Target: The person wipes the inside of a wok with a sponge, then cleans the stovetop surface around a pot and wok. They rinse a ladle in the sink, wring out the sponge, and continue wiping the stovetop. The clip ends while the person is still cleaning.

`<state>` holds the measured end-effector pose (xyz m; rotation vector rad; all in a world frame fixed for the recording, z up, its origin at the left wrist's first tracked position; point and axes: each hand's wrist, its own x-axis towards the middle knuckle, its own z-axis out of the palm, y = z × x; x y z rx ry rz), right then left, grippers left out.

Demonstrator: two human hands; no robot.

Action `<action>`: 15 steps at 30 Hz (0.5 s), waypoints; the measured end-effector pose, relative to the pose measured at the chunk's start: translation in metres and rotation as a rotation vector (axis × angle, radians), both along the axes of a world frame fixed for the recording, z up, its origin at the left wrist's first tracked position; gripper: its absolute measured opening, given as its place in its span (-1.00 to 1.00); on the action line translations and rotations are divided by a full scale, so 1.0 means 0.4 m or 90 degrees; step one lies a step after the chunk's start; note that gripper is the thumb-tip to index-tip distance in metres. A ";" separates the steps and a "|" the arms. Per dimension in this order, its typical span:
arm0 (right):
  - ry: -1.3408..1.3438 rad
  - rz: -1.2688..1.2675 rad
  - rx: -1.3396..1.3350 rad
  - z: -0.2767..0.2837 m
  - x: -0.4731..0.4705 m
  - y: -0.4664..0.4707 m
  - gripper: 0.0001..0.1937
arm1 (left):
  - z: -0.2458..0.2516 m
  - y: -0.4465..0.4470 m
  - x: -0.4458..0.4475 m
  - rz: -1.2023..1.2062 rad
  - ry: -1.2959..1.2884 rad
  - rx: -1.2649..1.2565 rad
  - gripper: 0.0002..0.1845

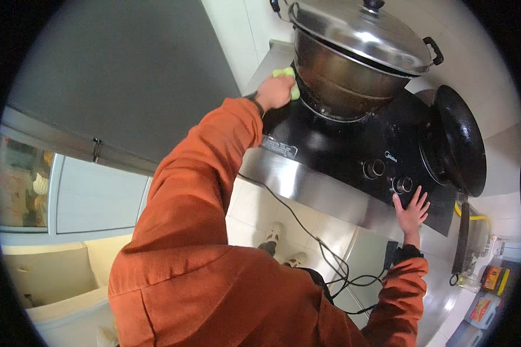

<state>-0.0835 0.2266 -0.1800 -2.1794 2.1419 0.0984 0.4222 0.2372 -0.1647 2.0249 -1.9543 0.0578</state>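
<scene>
My left hand [278,92] presses a yellow-green cloth or sponge [294,90] onto the left edge of a black glass gas cooktop [325,143], close beside a large pot. That pot [347,73] has a browned metal body and stands on the left burner under a shiny domed lid [364,39]. Fingers spread, my right hand [411,213] rests at the cooktop's front right, just by a control knob [402,184]. A second knob [374,168] sits a little to its left. Part of the cloth is hidden under my left fingers.
A black wok [458,139] leans tilted over the right burner, its handle [461,238] jutting toward me. A yellow gas hose [477,217] runs behind that handle. Black cables [304,223] hang before the steel counter front [295,173]. Seasoning containers [482,308] stand at far right.
</scene>
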 end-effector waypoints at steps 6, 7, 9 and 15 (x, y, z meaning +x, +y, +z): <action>0.013 -0.002 0.022 0.007 0.001 -0.005 0.04 | 0.018 0.161 -0.176 -0.059 -0.055 0.121 -0.71; 0.021 -0.005 0.028 0.008 0.003 -0.005 0.04 | 0.024 0.182 -0.192 -0.149 -0.022 0.119 -0.68; 0.025 -0.001 0.036 0.010 0.003 -0.007 0.05 | 0.035 0.185 -0.185 -0.078 -0.037 0.118 -0.70; 0.014 0.006 0.012 -0.007 -0.008 -0.011 0.05 | 0.022 0.055 -0.080 0.072 0.049 0.017 -0.73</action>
